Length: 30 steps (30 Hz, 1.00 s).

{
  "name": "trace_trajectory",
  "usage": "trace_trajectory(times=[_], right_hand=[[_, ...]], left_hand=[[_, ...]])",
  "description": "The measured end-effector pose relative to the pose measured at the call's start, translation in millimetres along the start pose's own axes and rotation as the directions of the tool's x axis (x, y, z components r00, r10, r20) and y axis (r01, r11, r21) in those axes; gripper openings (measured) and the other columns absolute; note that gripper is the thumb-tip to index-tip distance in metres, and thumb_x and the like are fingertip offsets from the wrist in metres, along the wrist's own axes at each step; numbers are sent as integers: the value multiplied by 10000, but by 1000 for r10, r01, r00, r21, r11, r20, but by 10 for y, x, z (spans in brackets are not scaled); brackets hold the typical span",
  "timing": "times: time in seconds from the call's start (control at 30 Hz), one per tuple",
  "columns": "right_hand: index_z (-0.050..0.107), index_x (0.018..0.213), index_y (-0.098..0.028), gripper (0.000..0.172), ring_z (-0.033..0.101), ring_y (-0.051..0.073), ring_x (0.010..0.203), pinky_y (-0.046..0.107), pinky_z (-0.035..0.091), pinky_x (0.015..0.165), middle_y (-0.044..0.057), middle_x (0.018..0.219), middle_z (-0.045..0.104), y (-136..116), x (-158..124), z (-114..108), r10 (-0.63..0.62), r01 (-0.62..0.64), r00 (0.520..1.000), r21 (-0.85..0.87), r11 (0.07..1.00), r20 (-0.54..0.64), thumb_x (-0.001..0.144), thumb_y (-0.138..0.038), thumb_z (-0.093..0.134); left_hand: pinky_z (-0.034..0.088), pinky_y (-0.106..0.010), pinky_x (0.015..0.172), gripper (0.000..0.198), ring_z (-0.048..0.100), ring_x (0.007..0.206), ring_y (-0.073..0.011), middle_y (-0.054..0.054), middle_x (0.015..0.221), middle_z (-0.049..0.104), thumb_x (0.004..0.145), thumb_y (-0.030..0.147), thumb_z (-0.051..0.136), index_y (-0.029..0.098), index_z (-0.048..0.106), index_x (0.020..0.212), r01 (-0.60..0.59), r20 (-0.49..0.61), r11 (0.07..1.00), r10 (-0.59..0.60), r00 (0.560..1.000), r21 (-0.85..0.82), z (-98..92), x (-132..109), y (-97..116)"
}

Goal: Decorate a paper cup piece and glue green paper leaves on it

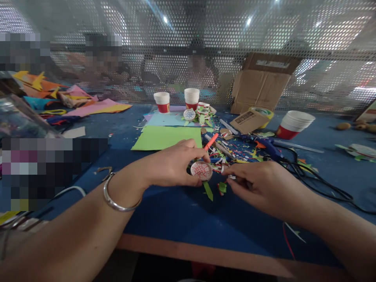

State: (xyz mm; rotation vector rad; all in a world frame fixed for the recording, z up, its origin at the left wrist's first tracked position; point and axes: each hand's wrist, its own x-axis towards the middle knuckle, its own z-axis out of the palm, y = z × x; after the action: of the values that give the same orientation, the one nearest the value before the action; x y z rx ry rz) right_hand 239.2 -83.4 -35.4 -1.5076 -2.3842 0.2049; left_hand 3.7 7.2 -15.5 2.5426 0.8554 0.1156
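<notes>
My left hand [176, 164] is closed around the edge of a small round paper cup base [201, 170] with red lines drawn across its white face. A pointed green paper strip [208, 191] sticks out below it. My right hand [258, 182] is closed in a pinch, with small white paper scraps [231, 177] at its fingertips. A little curled green paper piece [222, 187] lies just left of those fingers. Behind my left fingers is an orange-red marker [211, 141], and a green paper sheet [167, 138] lies beyond that hand.
Cut paper scraps [235, 150] litter the blue table beside a blue glue gun [267, 145] and its black cable [317, 186]. Farther back are stacked paper cups [295, 124], finished paper turtles [189, 114] and a cardboard box [261, 86]. Coloured paper [96, 107] is heaped at left.
</notes>
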Motion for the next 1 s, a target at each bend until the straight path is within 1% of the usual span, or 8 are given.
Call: trace_trajectory(times=[0.13, 0.33, 0.6, 0.7, 0.8, 0.87, 0.93, 1.0], right_hand=[[777, 1043, -208, 249, 617, 125, 562, 232, 405, 520, 16, 749, 751, -2, 4, -4, 83, -71, 994, 158, 985, -67, 936, -294, 569], [773, 1001, -205, 287, 522, 97, 485, 222, 358, 456, -21, 622, 661, -70, 40, -3, 181, -134, 978, 348, 928, -107, 969, -430, 598], [747, 964, -222, 240, 577, 116, 524, 232, 427, 479, -25, 662, 655, -49, 72, 23, 291, -224, 955, 497, 838, -60, 931, -439, 649], [724, 895, -208, 246, 564, 109, 497, 224, 438, 459, -32, 634, 615, -53, 87, 18, 288, -226, 958, 581, 782, -16, 934, -437, 642], [699, 898, -191, 256, 574, 110, 512, 218, 470, 464, -22, 650, 623, -66, 87, 15, 286, -222, 958, 675, 703, 17, 936, -438, 644], [692, 942, -188, 267, 576, 110, 516, 217, 472, 463, -19, 666, 630, -78, 79, 20, 293, -212, 956, 690, 692, 0, 936, -452, 651], [690, 993, -191, 289, 570, 106, 499, 219, 462, 462, -24, 659, 629, -88, 71, 23, 291, -192, 956, 675, 713, -36, 942, -472, 645], [694, 1017, -193, 309, 569, 104, 484, 221, 451, 466, -27, 645, 635, -85, 68, 11, 279, -170, 958, 643, 747, -71, 949, -489, 635]], left_hand=[[439, -359, 941, 421, 553, 1062, -249, -40, 1093, 529, 813, 372, 726, 261, 660, 1213, -50, -52, 999, 50, 997, -12, -44, -25, -14], [444, -340, 1010, 445, 551, 1105, -224, -31, 1206, 514, 801, 265, 732, 302, 642, 1235, -150, -168, 988, 144, 975, -24, -89, -64, 68], [438, -376, 1076, 383, 540, 1191, -223, -47, 1295, 494, 857, 170, 664, 311, 651, 1214, -293, -232, 955, 273, 933, -52, -37, -46, 167], [459, -376, 1056, 230, 550, 1188, -223, -50, 1254, 525, 918, 236, 652, 295, 678, 1138, -308, -264, 947, 276, 924, -89, -44, -37, 174], [516, -351, 961, 173, 604, 1095, -210, -53, 1202, 571, 926, 298, 673, 285, 686, 1098, -292, -290, 931, 223, 931, -219, -25, -16, 173], [551, -337, 885, 352, 642, 1001, -191, -55, 1209, 593, 875, 297, 742, 293, 630, 1208, -262, -317, 882, 138, 938, -392, 0, 7, 169], [572, -321, 828, 538, 670, 934, -174, -57, 1196, 621, 807, 259, 806, 274, 557, 1284, -223, -331, 774, 18, 943, -592, 16, 33, 165], [574, -303, 801, 538, 684, 895, -163, -48, 1109, 670, 761, 216, 833, 221, 571, 1231, -174, -320, 653, -111, 941, -737, 13, 56, 161]])
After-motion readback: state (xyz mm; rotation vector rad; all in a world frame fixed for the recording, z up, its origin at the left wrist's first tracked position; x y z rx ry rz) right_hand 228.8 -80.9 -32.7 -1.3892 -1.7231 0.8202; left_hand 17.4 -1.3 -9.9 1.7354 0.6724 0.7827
